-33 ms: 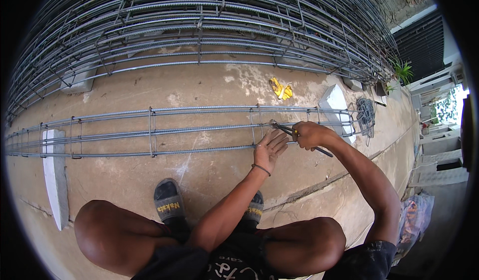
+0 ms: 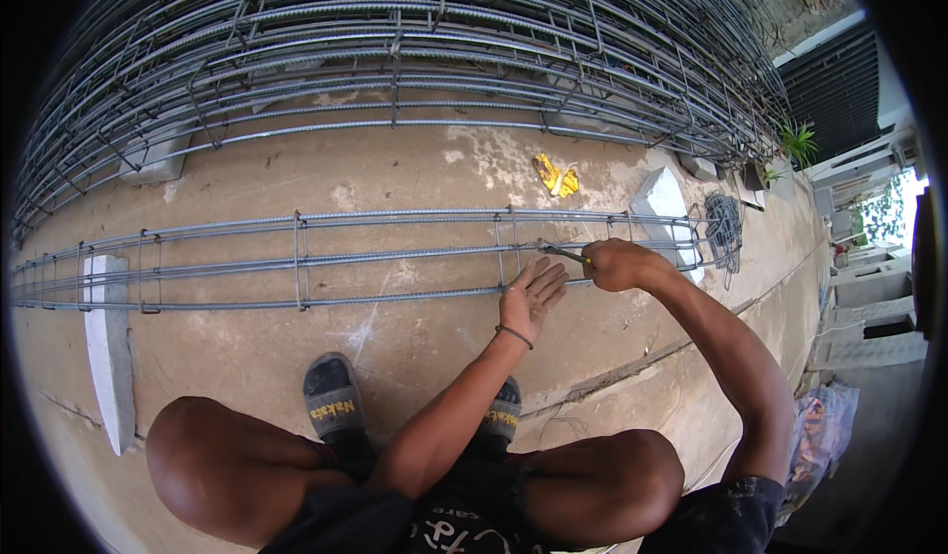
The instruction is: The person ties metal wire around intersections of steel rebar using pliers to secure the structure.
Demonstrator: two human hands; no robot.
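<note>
Gripping the pliers [image 2: 566, 253], the right hand [image 2: 619, 265] has its fingers clamped around the handles, the head pointing left, near a stirrup [image 2: 516, 228] of the rebar cage [image 2: 405, 256]. Whether the tip touches metal is hard to tell. Just below it, the left hand [image 2: 534, 295] lies palm up at the cage's near bar, fingers extended and slightly apart; contact with the bar is unclear. The cage runs left to right above the floor [image 2: 247, 356], over a left block [image 2: 112, 366] and a right block [image 2: 660, 198]. A wire coil [image 2: 724, 228] lies by its right end. Beyond are a yellow wrapper [image 2: 557, 177] and stacked cages [image 2: 395, 45].
</note>
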